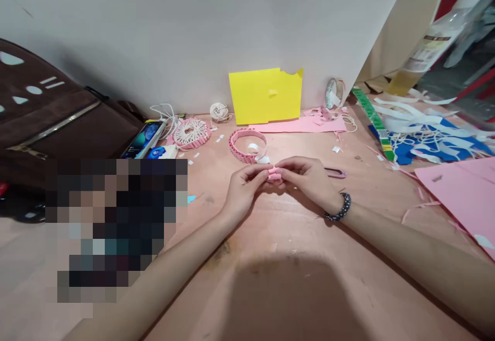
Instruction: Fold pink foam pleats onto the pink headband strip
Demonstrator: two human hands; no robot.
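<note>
Folded pink paper strip [275,175], pinched between the left hand [246,189] and right hand [307,179]

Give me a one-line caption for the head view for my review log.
Head view: the left hand and right hand pinch a small pink paper piece near a pink paper ring on a table.

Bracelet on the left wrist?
No, the dark beaded bracelet is just behind the right hand, while the left hand has a bare wrist.
</note>
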